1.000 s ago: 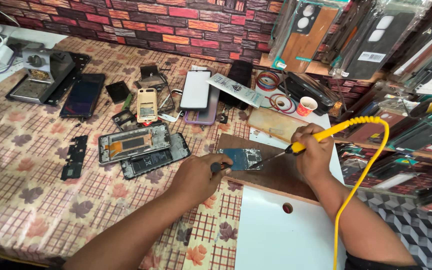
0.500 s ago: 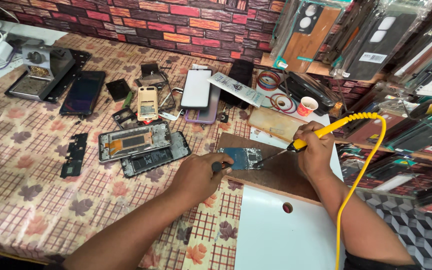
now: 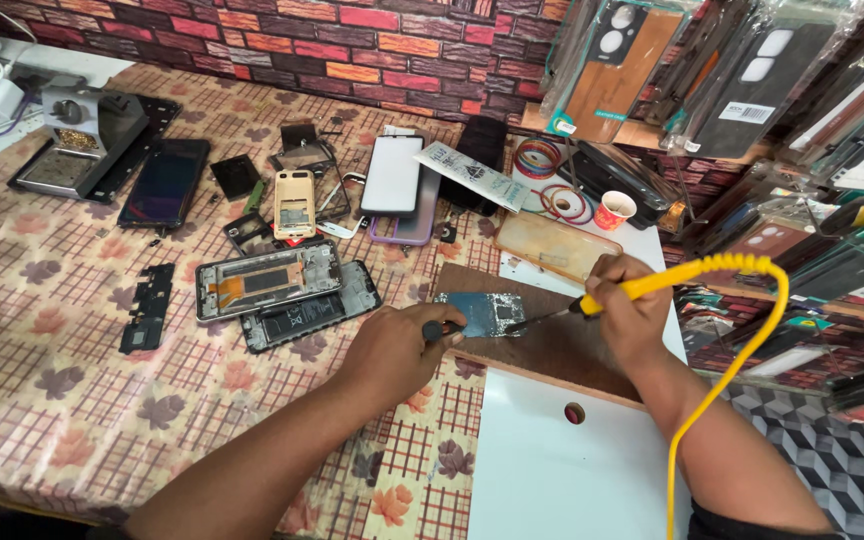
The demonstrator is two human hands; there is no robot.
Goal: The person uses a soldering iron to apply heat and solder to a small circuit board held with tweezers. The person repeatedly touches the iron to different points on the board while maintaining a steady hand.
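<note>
Yellow soldering iron [image 3: 652,286] gripped in right hand [image 3: 624,312], tip on circuit board [image 3: 482,312]; left hand [image 3: 392,350] fingers pinching tweezers [image 3: 444,328].

1. Table [image 3: 72,400], under a checked leaf-print cloth.
2. On it: wooden board [image 3: 552,345], white panel [image 3: 552,470], two opened phones [image 3: 267,282] [image 3: 312,312], dark phone [image 3: 164,182], gold phone [image 3: 293,203], solder stand [image 3: 82,140], paper cup [image 3: 614,210].
3. Circuit board [image 3: 482,313] lies on the wooden board.

– Bright enough?
– Yes, even daylight, soft shadows under the phone parts on the desk [image 3: 82,400].
– Sharp?
– Mostly; glare on the plastic sleeves [image 3: 752,80], slight wide-angle bending at the edges.
</note>
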